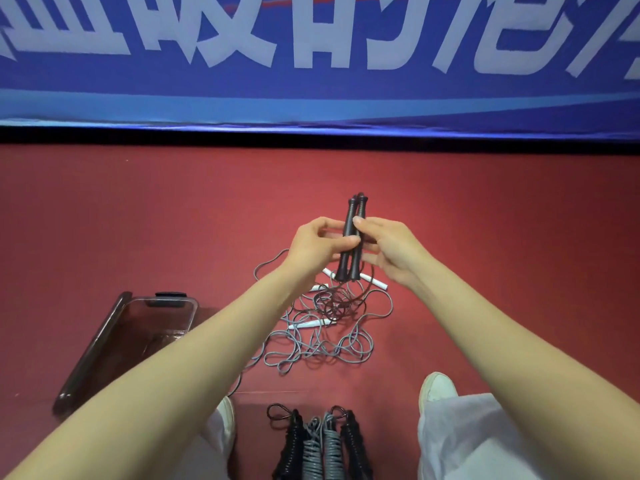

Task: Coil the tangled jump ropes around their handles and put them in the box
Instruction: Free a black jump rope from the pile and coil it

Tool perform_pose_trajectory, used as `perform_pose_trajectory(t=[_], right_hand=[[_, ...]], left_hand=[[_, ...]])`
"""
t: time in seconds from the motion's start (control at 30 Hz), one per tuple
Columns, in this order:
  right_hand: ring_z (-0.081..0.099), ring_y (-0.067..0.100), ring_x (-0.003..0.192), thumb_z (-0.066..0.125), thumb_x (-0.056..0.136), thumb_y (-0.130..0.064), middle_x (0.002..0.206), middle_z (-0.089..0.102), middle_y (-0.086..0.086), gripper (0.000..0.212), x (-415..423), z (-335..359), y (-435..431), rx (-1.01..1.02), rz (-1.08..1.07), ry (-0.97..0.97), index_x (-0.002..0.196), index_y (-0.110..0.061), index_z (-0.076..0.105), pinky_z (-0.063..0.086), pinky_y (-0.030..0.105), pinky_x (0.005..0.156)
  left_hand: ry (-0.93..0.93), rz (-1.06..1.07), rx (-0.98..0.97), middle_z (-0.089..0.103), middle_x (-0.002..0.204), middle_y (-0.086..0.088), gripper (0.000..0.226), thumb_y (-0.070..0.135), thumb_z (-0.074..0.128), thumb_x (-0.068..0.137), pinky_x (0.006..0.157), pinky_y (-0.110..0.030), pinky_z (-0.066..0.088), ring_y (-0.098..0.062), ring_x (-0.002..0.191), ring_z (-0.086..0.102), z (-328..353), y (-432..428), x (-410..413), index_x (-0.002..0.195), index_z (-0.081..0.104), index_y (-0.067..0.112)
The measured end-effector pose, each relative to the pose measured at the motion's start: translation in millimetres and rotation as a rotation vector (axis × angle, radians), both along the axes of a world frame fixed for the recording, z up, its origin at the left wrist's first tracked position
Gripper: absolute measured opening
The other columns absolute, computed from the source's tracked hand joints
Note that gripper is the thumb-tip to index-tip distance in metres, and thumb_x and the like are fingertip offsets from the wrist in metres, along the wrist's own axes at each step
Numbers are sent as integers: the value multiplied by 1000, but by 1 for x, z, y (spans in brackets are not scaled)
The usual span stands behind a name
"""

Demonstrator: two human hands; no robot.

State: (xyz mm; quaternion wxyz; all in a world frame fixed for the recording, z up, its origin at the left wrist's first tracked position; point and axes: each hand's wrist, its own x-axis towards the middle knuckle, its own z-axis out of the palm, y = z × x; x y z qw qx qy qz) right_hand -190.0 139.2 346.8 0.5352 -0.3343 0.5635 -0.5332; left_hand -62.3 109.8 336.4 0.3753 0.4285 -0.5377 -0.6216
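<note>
Holding two dark handles (347, 265) together, upright and side by side, the person stands over a red floor (138, 220) with both bare arms stretched forward. The left hand (317, 245) grips the pair from nine o'clock, fingers curled round the shafts; the right hand (393, 252) pinches them from three o'clock, thumb laid across the front. From the lower ends of the handles a dark rope (330, 303) drops straight to six o'clock and lies on the floor in a loose snarl.

Under and around that snarl a grey rope tangle (322, 344) sprawls, with several white handles (304, 324) lying among its loops. At eight o'clock from the tangle and clear of it sits a clear plastic box (192, 313), a dark lid (93, 351) propped along its left side. I cannot tell what is inside it.

At six o'clock, between the person's white shoes (438, 389), four wound bundles (320, 445) lie touching side by side: black on the outside, grey in the middle. At twelve o'clock a blue banner (311, 98) with large pale characters runs along the wall.
</note>
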Motion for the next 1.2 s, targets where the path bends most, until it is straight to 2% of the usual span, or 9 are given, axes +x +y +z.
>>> perform_pose_trajectory(t=[0.1, 0.37, 0.5, 0.6, 0.7, 0.87, 1.0, 1.1, 1.2], right_hand=[[65, 17, 78, 57, 95, -11, 84, 67, 7, 8, -2, 1, 3, 32, 9, 3, 91, -9, 64, 57, 32, 77], [65, 16, 77, 62, 90, -8, 82, 68, 6, 5, -6, 4, 6, -19, 28, 47, 88, -11, 65, 58, 29, 68], [66, 15, 73, 62, 90, -7, 77, 70, 2, 7, -14, 12, 5, 5, 94, 68, 89, -11, 67, 57, 28, 68], [69, 16, 79, 63, 89, -9, 84, 71, 4, 9, -21, 19, 10, 33, 288, 143, 96, -10, 69, 55, 27, 76], [66, 16, 81, 62, 89, -10, 84, 69, 2, 12, -23, 22, 16, 9, 444, 231, 99, -11, 69, 54, 26, 79], [64, 18, 79, 61, 89, -10, 82, 67, 4, 11, -26, 28, 20, -56, 460, 289, 96, -12, 70, 53, 28, 76], [66, 18, 73, 59, 92, -11, 86, 65, 6, 21, -20, 31, 21, -175, 396, 331, 112, -18, 60, 55, 33, 75], [60, 13, 63, 71, 84, -19, 81, 59, 2, 46, -7, 25, 20, -239, 326, 488, 125, -23, 51, 53, 33, 65], [51, 11, 56, 73, 83, -33, 75, 58, 2, 37, 1, 14, 20, -296, 276, 796, 114, -29, 53, 50, 38, 60]], left_hand=[[-90, -19, -111, 67, 83, -9, 26, 1, 79, 74, 68, -24, 54, -18, 75, 66, -4, 2, 3, 92, 65, 11], [-225, -49, -303, 71, 84, -10, 25, 7, 81, 74, 62, -18, 53, -13, 68, 64, 4, 3, 6, 96, 69, 10], [-323, -45, -368, 70, 76, -3, 14, 30, 68, 88, 70, -28, 51, -6, 63, 58, 18, -13, 15, 89, 72, 17], [-258, 43, -447, 67, 92, 14, 16, 29, 56, 97, 83, -17, 44, 4, 84, 60, 30, -27, 26, 103, 69, 21], [-262, -137, -492, 67, 110, 12, 24, 30, 49, 100, 97, -13, 40, 2, 105, 58, 30, -27, 32, 113, 66, 22], [-20, -259, -349, 59, 79, 0, 16, 20, 52, 99, 69, -23, 52, -10, 64, 55, 32, -20, 35, 95, 65, 12], [125, -157, -257, 50, 61, 3, 12, 18, 59, 94, 56, -22, 48, -9, 52, 46, 35, -19, 32, 84, 62, 12], [200, -10, -190, 49, 56, 5, 17, 19, 61, 93, 54, -22, 50, -9, 47, 51, 37, -20, 29, 78, 58, 12], [247, 56, -175, 51, 54, 6, 19, 20, 61, 94, 56, -23, 51, -10, 47, 54, 38, -21, 29, 78, 56, 12]])
